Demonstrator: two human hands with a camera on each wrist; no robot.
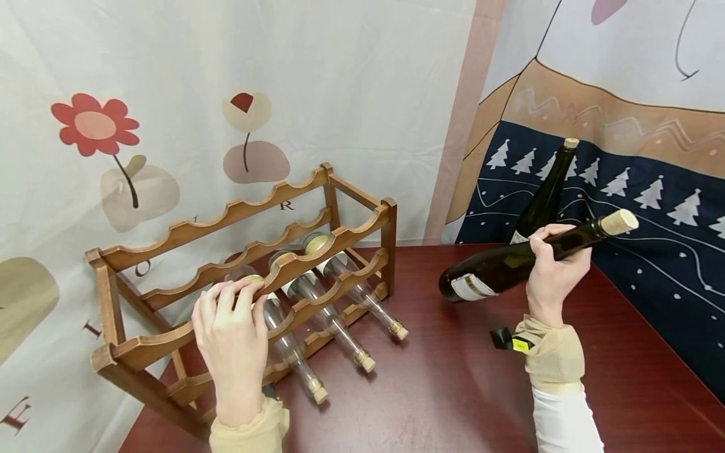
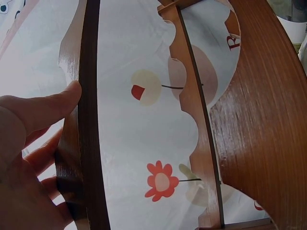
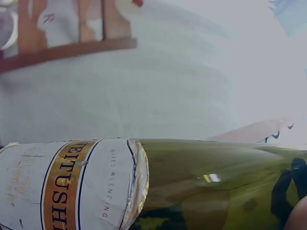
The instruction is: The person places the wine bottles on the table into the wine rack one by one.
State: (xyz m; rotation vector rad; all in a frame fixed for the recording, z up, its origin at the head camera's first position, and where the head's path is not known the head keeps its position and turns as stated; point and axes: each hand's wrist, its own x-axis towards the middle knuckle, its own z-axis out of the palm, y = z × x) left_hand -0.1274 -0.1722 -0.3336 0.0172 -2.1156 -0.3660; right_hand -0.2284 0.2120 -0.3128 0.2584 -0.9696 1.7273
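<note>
My left hand (image 1: 232, 343) grips the upper front rail of a wooden wine rack (image 1: 389, 245). In the left wrist view the thumb (image 2: 60, 103) lies on one side of that rail, the fingers on the other. To the right, my right hand (image 1: 557, 277) holds a dark green wine bottle (image 1: 506, 267) around its upper part. The bottle tilts, its corked neck up to the right and its base low to the left. Its white label (image 3: 96, 184) with a gold band fills the lower left of the right wrist view.
Three clear corked bottles, one of them a middle bottle (image 1: 340, 327), lie in the rack's lower tier, necks toward me. Another dark corked bottle (image 1: 546, 201) stands behind my right hand. Printed cloth (image 1: 362, 94) hangs behind the red-brown table (image 1: 453, 390).
</note>
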